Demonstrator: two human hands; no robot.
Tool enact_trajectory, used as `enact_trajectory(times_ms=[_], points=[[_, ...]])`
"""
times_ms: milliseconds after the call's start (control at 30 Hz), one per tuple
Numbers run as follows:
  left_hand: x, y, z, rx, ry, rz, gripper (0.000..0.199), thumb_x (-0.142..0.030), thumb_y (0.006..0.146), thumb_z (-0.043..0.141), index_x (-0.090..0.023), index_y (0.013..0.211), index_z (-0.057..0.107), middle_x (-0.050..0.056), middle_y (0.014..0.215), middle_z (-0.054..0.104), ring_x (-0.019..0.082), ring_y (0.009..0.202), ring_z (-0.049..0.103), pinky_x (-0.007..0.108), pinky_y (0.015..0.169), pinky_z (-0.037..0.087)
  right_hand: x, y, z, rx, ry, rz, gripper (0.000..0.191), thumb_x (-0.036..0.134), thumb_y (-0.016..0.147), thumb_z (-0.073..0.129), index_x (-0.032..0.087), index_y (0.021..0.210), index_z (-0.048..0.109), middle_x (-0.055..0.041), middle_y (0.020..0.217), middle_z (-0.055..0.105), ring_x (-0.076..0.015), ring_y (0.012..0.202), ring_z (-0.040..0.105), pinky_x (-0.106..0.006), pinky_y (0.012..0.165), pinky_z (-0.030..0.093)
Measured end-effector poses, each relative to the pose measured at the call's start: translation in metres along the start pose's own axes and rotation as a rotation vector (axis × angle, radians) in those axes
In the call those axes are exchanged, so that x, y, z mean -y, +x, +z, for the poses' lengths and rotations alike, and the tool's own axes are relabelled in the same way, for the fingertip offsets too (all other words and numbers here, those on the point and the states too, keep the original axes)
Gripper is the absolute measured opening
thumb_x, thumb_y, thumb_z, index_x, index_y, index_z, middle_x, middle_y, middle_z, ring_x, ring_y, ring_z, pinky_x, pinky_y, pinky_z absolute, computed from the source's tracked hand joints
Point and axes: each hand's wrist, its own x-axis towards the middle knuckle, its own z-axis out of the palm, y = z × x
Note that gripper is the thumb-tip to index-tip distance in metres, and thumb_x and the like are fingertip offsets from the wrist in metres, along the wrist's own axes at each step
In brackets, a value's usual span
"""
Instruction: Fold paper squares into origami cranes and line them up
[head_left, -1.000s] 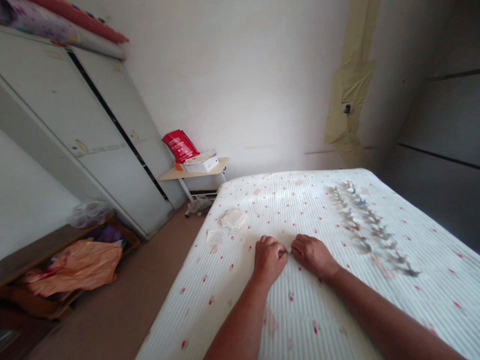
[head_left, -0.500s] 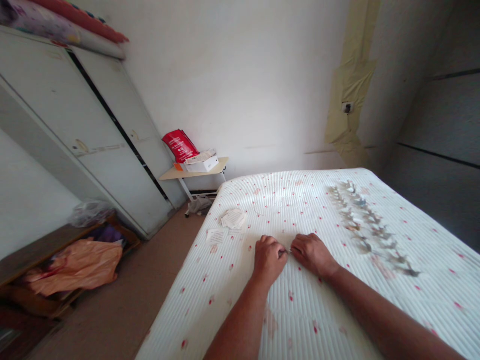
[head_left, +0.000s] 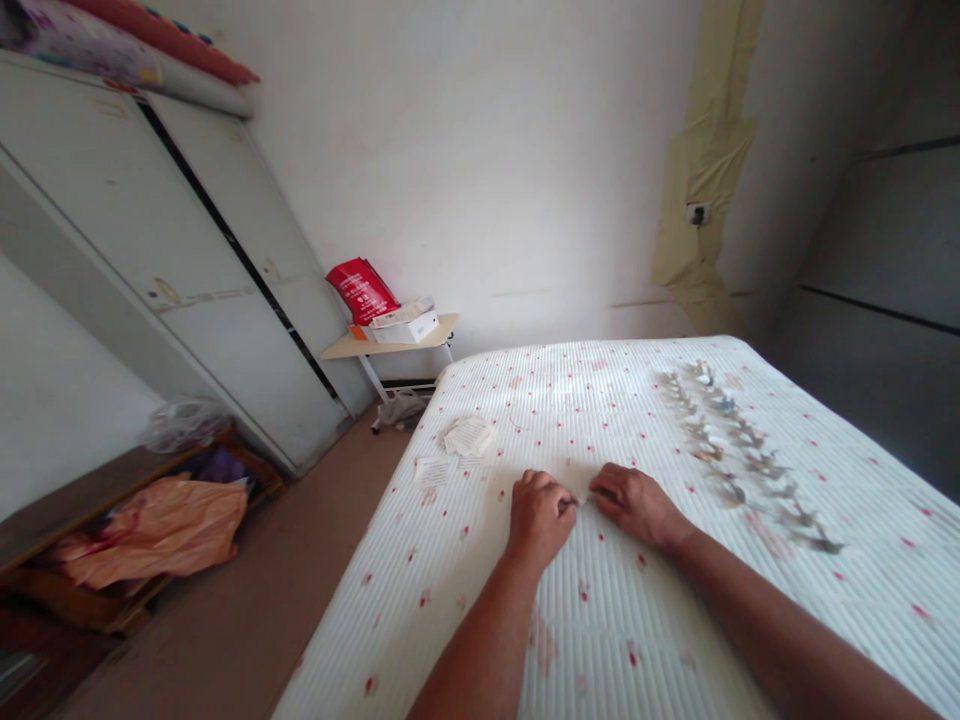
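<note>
Both hands rest low over the bed's white, red-dotted cover (head_left: 600, 620). My left hand (head_left: 538, 510) is closed, fingers curled in a pinch on a small piece of paper (head_left: 582, 499) that pokes out toward the right. Just right of it, my right hand (head_left: 634, 500) has its fingers pressed together at the paper's other side; whether it grips the paper is too small to tell. Printed paper squares (head_left: 469, 436) lie in a loose pile to the left, with a single sheet (head_left: 431, 471) beside them. Several small folded paper figures (head_left: 731, 405) stand in two rows on the right.
Beyond the bed's far left corner is a small table (head_left: 349, 348) with a red bag (head_left: 362, 291) and a white box (head_left: 412, 328). A grey cabinet (head_left: 202, 250) and a low shelf with an orange plastic bag (head_left: 161, 530) stand at left.
My right hand has shifted slightly to the right, widening the gap between the hands. My left hand has hardly moved and keeps its pinch.
</note>
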Motion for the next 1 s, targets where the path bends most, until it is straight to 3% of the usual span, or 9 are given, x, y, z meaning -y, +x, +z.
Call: enact_trajectory(times_ms=[200, 500, 700, 1000], points=[[0.001, -0.001, 0.001, -0.011, -0.005, 0.004, 0.004, -0.018, 0.067, 0.063, -0.021, 0.07, 0.063, 0.001, 0.078, 0.059, 0.017, 0.086, 0.047, 0.03, 0.076, 0.035, -0.004, -0.003, 0.001, 0.005, 0.056, 0.007, 0.021, 0.01, 0.07, 0.045, 0.018, 0.08, 0.061, -0.0041, 0.08, 0.059, -0.0146, 0.074, 0.055, -0.024, 0.068, 0.039], [0.002, 0.0, -0.001, -0.018, -0.061, -0.023, 0.007, -0.017, 0.066, 0.06, -0.021, 0.069, 0.065, 0.001, 0.077, 0.06, 0.017, 0.085, 0.049, 0.03, 0.076, 0.037, -0.006, -0.002, 0.001, -0.014, 0.08, 0.048, 0.016, 0.013, 0.071, 0.047, 0.018, 0.078, 0.061, -0.0033, 0.078, 0.058, -0.014, 0.071, 0.055, -0.023, 0.064, 0.039], [0.015, -0.001, -0.002, -0.012, -0.126, -0.035, 0.018, -0.011, 0.061, 0.056, -0.021, 0.071, 0.067, 0.001, 0.076, 0.061, 0.017, 0.083, 0.05, 0.029, 0.078, 0.038, -0.01, -0.005, 0.002, -0.028, 0.147, -0.02, 0.025, 0.012, 0.071, 0.05, 0.019, 0.093, 0.061, -0.0039, 0.087, 0.059, -0.0132, 0.07, 0.055, -0.023, 0.064, 0.042], [0.016, -0.002, -0.003, 0.007, -0.124, -0.016, 0.019, -0.01, 0.065, 0.052, -0.021, 0.069, 0.068, 0.002, 0.075, 0.062, 0.016, 0.083, 0.051, 0.029, 0.077, 0.038, -0.009, 0.001, 0.013, -0.088, 0.08, -0.112, 0.022, 0.014, 0.076, 0.049, 0.02, 0.092, 0.063, -0.0058, 0.091, 0.058, -0.0146, 0.079, 0.057, -0.026, 0.071, 0.043]])
